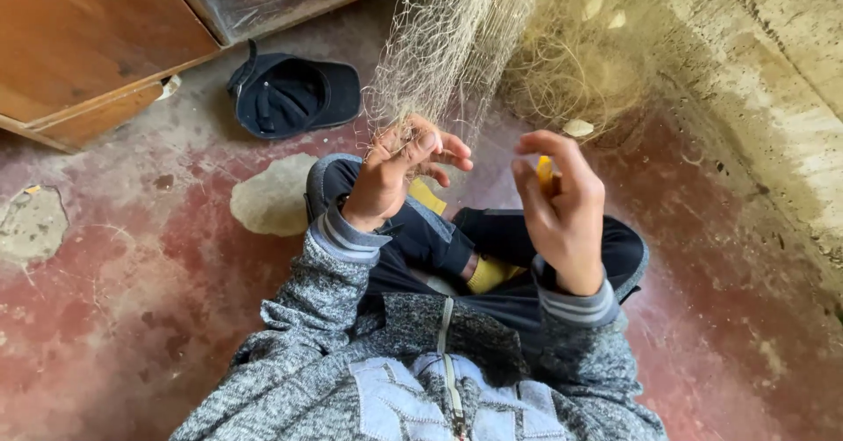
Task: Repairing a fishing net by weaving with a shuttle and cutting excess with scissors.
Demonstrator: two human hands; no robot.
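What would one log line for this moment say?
left hand: pinching fishing net | right hand: holding yellow tool | cap: on floor

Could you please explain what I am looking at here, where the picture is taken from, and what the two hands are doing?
This is one picture from a camera worn on a person's head, looking down at their own lap and hands; no machine is involved. The person sits cross-legged on a worn red floor in a grey jacket. The left hand pinches strands of a fine pale fishing net that hangs in front. The right hand holds a small yellow tool, mostly hidden by the fingers. A dark cap lies on the floor beside a wooden cabinet.
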